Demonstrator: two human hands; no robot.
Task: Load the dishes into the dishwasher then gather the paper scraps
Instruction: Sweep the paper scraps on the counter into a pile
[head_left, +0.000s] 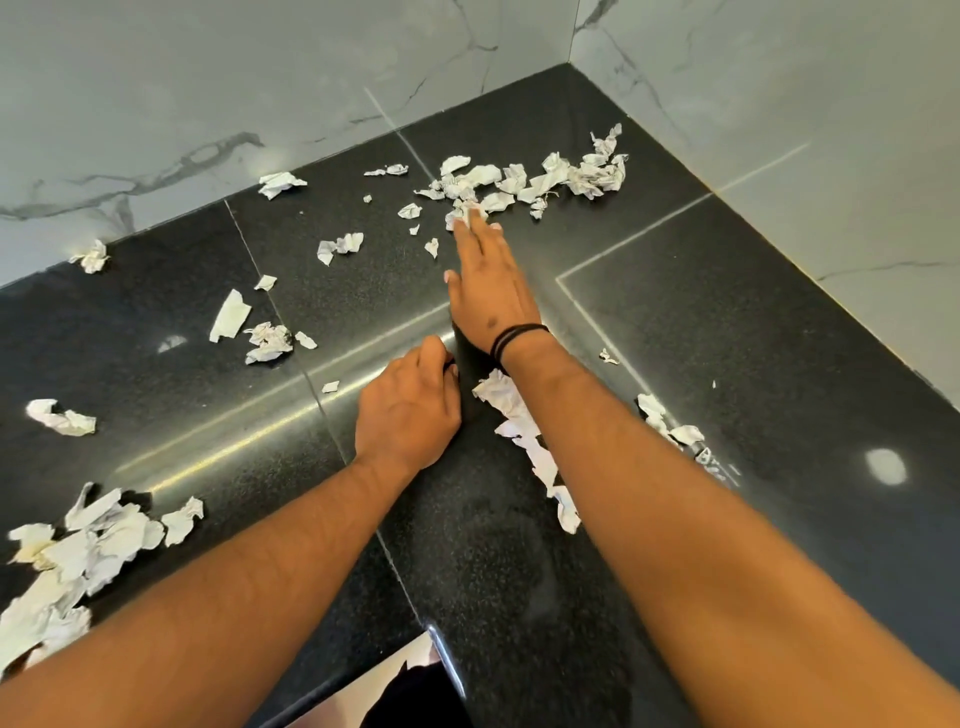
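Observation:
Torn white paper scraps lie scattered over a black granite countertop (675, 322). A long cluster of scraps (540, 179) runs along the far corner. My right hand (488, 280) reaches out flat with straight fingers, its fingertips touching the near edge of that cluster. My left hand (408, 410) rests on the counter nearer me with its fingers curled under; I cannot see anything in it. A strip of scraps (524, 441) lies under my right forearm. A big pile of scraps (78, 551) sits at the near left.
Marble-look wall tiles (208, 93) close off the counter at the back and right, meeting in a corner. Loose scraps (270, 340) dot the left half. The counter's front edge (441, 654) shows at the bottom, with the floor below.

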